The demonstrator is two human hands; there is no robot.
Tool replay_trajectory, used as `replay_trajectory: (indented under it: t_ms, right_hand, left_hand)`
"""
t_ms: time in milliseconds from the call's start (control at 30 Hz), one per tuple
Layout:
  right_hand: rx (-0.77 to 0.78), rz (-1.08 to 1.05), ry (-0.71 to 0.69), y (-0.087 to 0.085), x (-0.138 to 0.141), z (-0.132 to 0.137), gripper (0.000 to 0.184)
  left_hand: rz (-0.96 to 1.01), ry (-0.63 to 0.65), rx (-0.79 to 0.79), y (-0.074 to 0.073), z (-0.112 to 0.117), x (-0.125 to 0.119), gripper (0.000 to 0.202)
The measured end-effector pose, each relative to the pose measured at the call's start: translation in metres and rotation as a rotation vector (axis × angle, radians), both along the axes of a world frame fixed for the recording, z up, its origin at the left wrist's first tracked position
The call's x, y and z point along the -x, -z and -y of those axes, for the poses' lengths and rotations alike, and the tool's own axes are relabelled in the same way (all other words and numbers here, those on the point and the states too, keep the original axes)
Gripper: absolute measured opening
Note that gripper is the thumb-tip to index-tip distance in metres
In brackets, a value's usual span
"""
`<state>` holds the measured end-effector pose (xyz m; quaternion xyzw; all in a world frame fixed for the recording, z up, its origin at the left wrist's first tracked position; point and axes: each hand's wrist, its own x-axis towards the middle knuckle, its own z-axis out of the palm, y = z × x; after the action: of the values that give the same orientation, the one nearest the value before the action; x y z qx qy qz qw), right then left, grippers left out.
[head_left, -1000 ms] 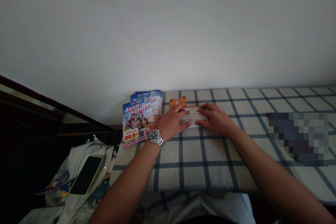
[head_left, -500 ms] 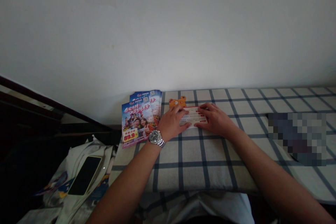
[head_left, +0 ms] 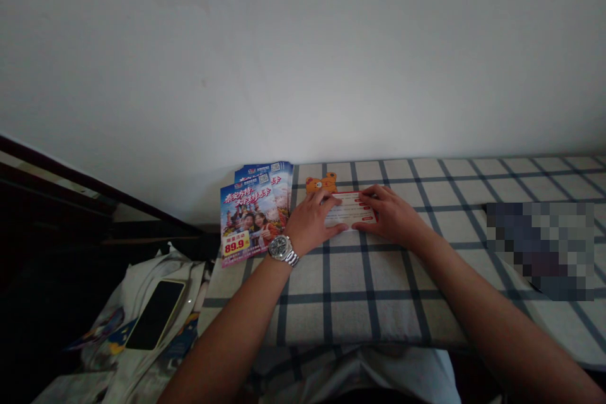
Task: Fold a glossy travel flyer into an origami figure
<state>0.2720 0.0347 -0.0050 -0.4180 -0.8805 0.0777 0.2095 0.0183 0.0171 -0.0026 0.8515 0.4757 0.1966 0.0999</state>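
Paper slip was found lying flat on the checked cloth, near the cloth's far edge and close under the wall. We noted the left hand covering its nine o'clock end and the right hand covering its three o'clock end. The fingers of both were stretched out and laid upon the sheet, the thumbs along its near edge. Neither hand was curled about it or lifting it. In our judgement the slip was light, thin and limp. It would buckle under uneven pressure, crease readily and slide on the fabric if pushed from one side only. We judged the short ends, or a raised corner, to be the sound places to take hold, since the flat middle offered no purchase. The slip appeared white and oblong, with red-bordered lines of small print and red marks down its right side. The wording was too small for us to read. At nine o'clock from it lay a fanned pile of blue flyers bearing a yellow price panel. At eleven o'clock an orange bear-shaped card lay just beside it. A steel wristwatch sat on the left wrist. A dark phone lay well apart at seven o'clock, off the cloth.
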Motion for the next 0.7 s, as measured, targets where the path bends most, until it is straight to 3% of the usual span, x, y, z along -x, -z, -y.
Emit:
replay_trajectory:
  t_ms: [367,700]
  right_hand:
    - [-0.023,0.005,0.032,0.0006,0.0039,0.0032,0.059]
    - [-0.011,0.015,0.005,-0.0002,0.0007,0.004,0.056]
  left_hand:
    - [-0.001,-0.01,-0.032,-0.002,0.0032,-0.0041,0.052]
    - [0.021,-0.025,-0.044,0.0057,0.0021,-0.0071,0.06]
